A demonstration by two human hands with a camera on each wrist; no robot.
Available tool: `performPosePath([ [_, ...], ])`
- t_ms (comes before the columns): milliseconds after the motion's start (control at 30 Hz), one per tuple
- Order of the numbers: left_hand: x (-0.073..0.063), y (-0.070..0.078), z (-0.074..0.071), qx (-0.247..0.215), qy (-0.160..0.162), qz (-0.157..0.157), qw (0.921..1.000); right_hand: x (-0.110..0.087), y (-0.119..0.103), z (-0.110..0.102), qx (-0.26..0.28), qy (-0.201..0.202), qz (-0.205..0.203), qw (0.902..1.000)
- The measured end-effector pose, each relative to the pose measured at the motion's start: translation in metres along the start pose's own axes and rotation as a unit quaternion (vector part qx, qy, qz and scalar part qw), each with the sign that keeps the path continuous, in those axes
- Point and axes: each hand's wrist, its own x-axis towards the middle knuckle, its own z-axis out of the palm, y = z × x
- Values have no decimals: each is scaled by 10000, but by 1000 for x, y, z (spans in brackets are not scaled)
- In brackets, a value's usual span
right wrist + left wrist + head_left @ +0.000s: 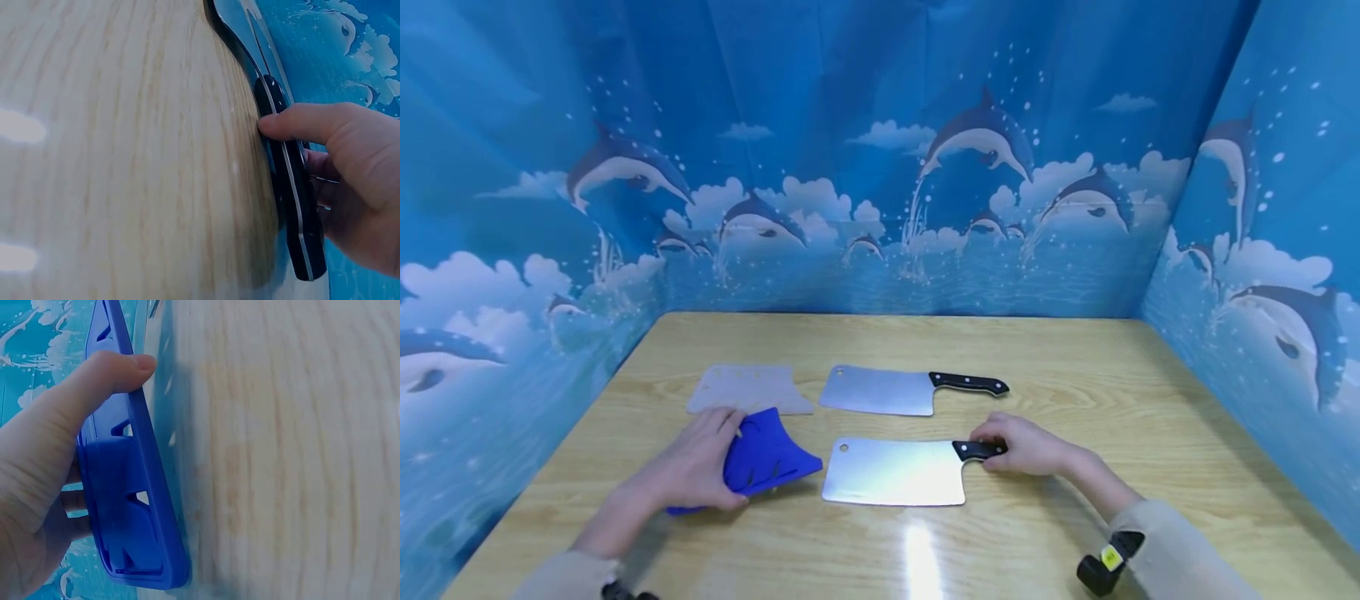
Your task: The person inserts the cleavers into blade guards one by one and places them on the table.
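Observation:
My left hand grips a blue plastic blade cover, tilted up off the table at the front left. In the left wrist view, the thumb presses on one long edge of the slotted cover and the other fingers reach behind it. My right hand holds the black handle of the nearer cleaver, whose wide steel blade points left towards the cover. The right wrist view shows the thumb across that riveted handle, with the fingers partly hidden behind.
Behind the nearer cleaver lies a second cleaver, its black handle to the right. A whitish blade cover lies flat at the back left. Dolphin-printed curtains border the wooden table at the back and sides.

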Motion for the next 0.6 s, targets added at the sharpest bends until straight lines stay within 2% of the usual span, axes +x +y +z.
performPosePath([
  [100,4,2,1,28,-5,34,10000,0,-2,-1,-230,160,-14,9996],
  [267,9,5,2,-6,-101,12,9999,-5,-5,-6,-187,248,130,9994],
  [367,14,6,3,40,-33,78,10000,-9,-4,-8,-358,367,115,9986],
  [467,18,8,3,117,1,151,9998,-15,-3,-9,-607,649,135,9960],
  [600,23,11,2,221,-126,161,9995,-19,-3,-9,-774,1151,208,9901],
])
